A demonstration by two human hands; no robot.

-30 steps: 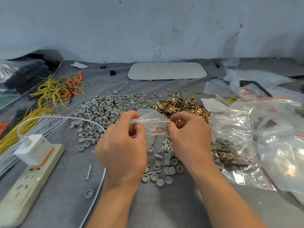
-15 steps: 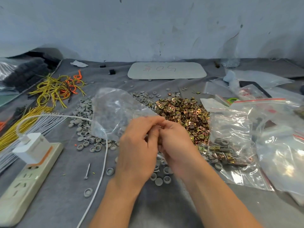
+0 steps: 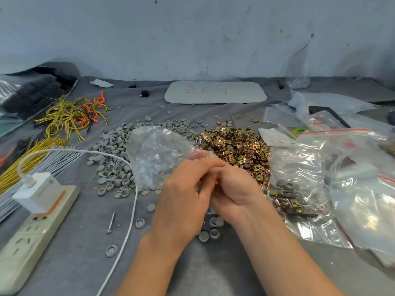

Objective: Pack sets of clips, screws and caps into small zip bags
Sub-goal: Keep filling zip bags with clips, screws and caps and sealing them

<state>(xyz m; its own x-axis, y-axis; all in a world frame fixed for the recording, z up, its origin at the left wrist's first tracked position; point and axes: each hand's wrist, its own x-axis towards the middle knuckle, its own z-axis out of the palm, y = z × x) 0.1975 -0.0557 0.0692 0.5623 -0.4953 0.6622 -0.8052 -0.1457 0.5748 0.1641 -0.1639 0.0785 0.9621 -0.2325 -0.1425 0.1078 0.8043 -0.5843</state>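
Note:
A clear small zip bag (image 3: 158, 154) sticks up and to the left from between my hands. My left hand (image 3: 183, 199) and my right hand (image 3: 235, 193) are pressed together at the table's middle, fingers curled, both pinching the bag's near end. Behind the bag lies a heap of grey caps (image 3: 115, 146). A pile of brass-coloured clips (image 3: 235, 144) lies to its right. Several caps (image 3: 205, 236) lie under my wrists. One loose screw (image 3: 111, 223) lies left of my left hand. What the bag holds I cannot tell.
A power strip (image 3: 32, 227) with a white charger (image 3: 40, 191) and cable (image 3: 130, 210) sits at the left. Yellow and orange wires (image 3: 70, 116) lie behind it. Large zip bags (image 3: 299, 189) with packed parts cover the right. A white board (image 3: 215, 91) lies at the back.
My hands came together from holding the bag's mouth apart. The bag swung up and out to the left, and it now stands above the caps.

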